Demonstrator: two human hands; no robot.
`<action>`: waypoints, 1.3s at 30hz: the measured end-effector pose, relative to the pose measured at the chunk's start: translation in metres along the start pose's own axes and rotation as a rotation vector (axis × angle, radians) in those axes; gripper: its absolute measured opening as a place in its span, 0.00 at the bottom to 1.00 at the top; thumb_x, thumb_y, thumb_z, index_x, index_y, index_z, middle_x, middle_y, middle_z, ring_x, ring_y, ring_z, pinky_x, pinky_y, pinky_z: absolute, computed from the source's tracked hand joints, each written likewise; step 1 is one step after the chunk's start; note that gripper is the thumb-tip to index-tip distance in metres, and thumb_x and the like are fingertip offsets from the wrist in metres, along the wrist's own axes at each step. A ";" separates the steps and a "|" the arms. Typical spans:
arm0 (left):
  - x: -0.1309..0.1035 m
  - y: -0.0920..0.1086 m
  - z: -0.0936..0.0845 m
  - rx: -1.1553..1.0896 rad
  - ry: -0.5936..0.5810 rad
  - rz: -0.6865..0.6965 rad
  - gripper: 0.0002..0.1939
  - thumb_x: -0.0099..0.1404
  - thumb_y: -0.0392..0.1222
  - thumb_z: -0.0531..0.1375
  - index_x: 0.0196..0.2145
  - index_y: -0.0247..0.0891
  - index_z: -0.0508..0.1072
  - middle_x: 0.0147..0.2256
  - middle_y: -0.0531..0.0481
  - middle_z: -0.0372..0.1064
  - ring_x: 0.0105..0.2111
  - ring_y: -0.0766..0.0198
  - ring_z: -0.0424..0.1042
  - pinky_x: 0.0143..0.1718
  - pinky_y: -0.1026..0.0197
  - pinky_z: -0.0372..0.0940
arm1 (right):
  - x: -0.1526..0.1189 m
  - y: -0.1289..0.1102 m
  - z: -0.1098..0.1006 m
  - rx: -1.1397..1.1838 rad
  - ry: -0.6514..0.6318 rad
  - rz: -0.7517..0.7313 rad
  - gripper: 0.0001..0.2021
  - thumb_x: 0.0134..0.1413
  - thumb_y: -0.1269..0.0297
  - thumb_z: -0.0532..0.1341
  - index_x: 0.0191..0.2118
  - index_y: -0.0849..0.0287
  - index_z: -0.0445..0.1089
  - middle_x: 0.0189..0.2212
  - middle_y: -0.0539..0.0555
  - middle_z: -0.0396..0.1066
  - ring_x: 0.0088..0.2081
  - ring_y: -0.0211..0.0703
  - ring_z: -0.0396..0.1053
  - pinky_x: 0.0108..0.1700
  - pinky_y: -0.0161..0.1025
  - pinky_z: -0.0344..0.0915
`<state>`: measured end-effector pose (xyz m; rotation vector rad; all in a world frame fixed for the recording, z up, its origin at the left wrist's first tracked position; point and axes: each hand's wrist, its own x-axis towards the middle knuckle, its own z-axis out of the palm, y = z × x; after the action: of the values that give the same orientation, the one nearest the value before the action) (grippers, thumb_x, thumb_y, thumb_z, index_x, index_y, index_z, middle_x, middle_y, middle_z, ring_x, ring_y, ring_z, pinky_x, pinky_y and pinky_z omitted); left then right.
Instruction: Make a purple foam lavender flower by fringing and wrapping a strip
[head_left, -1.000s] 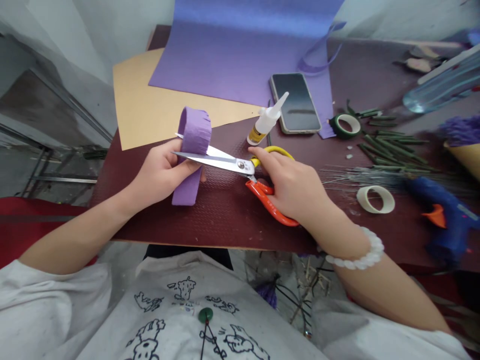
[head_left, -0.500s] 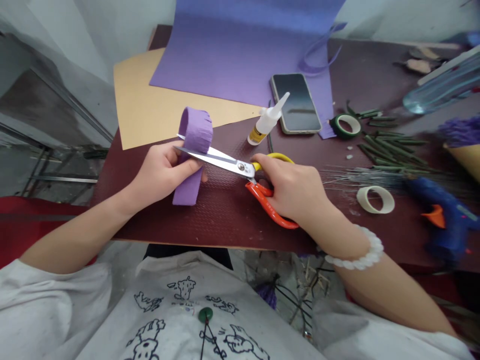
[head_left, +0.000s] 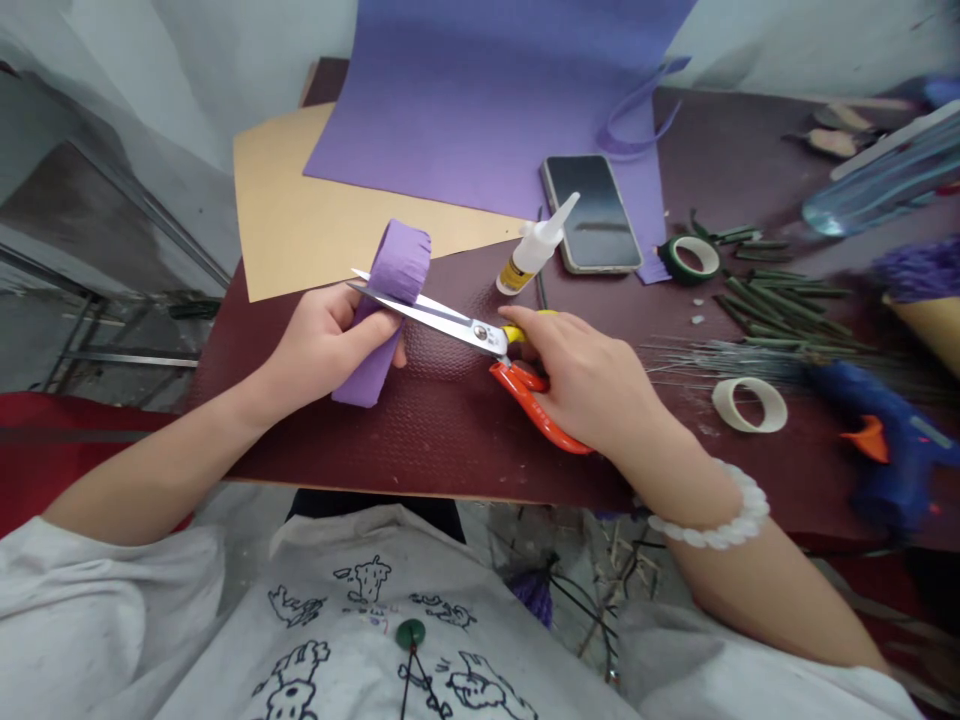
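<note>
My left hand (head_left: 330, 335) pinches a purple paper strip (head_left: 401, 262) between thumb and fingers. The strip curls over in a loop above the hand, and short slits run along its right edge. Its tail hangs below my thumb. My right hand (head_left: 589, 375) is closed around the scissors (head_left: 457, 325), which have one yellow and one red handle. Their slightly parted blades reach left across the strip, just above my left thumb. A white glue bottle (head_left: 531, 258) with a long nozzle stands beyond the scissors.
Purple paper (head_left: 480, 130) and tan paper (head_left: 300, 220) lie at the back, beside a phone (head_left: 592, 215). Rightward are green tape (head_left: 690, 258), green stems (head_left: 780, 300), thin wires (head_left: 697, 355), a white tape roll (head_left: 750, 405) and a blue glue gun (head_left: 874, 430).
The strip's hanging tail has swung left and tilted, and its loop leans slightly right. The scissor handles have drawn closer together. Both hands stay in nearly the same place.
</note>
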<state>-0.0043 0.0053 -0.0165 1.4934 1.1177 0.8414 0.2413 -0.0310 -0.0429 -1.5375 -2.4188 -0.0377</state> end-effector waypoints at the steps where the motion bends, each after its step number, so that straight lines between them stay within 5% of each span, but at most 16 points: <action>1: 0.000 0.000 0.000 -0.018 -0.002 -0.001 0.09 0.60 0.46 0.60 0.27 0.38 0.69 0.21 0.53 0.70 0.22 0.66 0.69 0.25 0.63 0.65 | 0.000 0.001 0.000 0.013 0.005 -0.011 0.23 0.59 0.59 0.51 0.58 0.64 0.60 0.43 0.62 0.73 0.45 0.52 0.68 0.38 0.43 0.64; 5: 0.001 0.000 -0.001 -0.077 -0.057 0.045 0.11 0.62 0.51 0.60 0.31 0.41 0.68 0.22 0.54 0.69 0.22 0.65 0.68 0.24 0.62 0.64 | 0.002 0.006 0.002 0.028 0.009 -0.021 0.27 0.59 0.56 0.51 0.61 0.66 0.56 0.45 0.64 0.71 0.47 0.56 0.66 0.44 0.49 0.65; 15: -0.001 0.000 -0.003 -0.108 -0.081 0.072 0.10 0.64 0.47 0.61 0.32 0.40 0.66 0.23 0.56 0.66 0.23 0.69 0.66 0.25 0.64 0.62 | 0.000 0.002 0.002 0.006 -0.001 0.020 0.26 0.60 0.54 0.49 0.59 0.65 0.59 0.38 0.61 0.73 0.37 0.51 0.70 0.32 0.42 0.63; 28: -0.002 -0.004 -0.001 -0.088 -0.086 0.090 0.10 0.61 0.45 0.60 0.39 0.41 0.66 0.25 0.54 0.69 0.26 0.63 0.70 0.28 0.61 0.64 | 0.001 0.002 -0.001 0.002 0.012 0.011 0.26 0.59 0.55 0.50 0.58 0.65 0.61 0.34 0.58 0.73 0.34 0.47 0.70 0.29 0.39 0.61; 35: -0.003 -0.001 -0.002 -0.110 -0.059 0.180 0.04 0.63 0.42 0.61 0.36 0.42 0.68 0.25 0.56 0.69 0.27 0.66 0.69 0.31 0.61 0.64 | 0.000 0.003 -0.003 0.047 0.020 0.012 0.25 0.59 0.56 0.50 0.58 0.65 0.61 0.35 0.58 0.74 0.35 0.48 0.70 0.31 0.41 0.63; 39: -0.001 -0.003 -0.005 -0.118 -0.110 0.225 0.05 0.64 0.42 0.61 0.34 0.39 0.69 0.26 0.56 0.70 0.27 0.68 0.69 0.30 0.63 0.64 | 0.001 0.006 0.001 0.055 0.046 -0.057 0.28 0.60 0.55 0.50 0.60 0.69 0.58 0.44 0.64 0.72 0.44 0.52 0.68 0.42 0.46 0.66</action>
<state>-0.0102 0.0057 -0.0184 1.5651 0.8158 0.9500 0.2462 -0.0278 -0.0441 -1.4284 -2.4067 -0.0171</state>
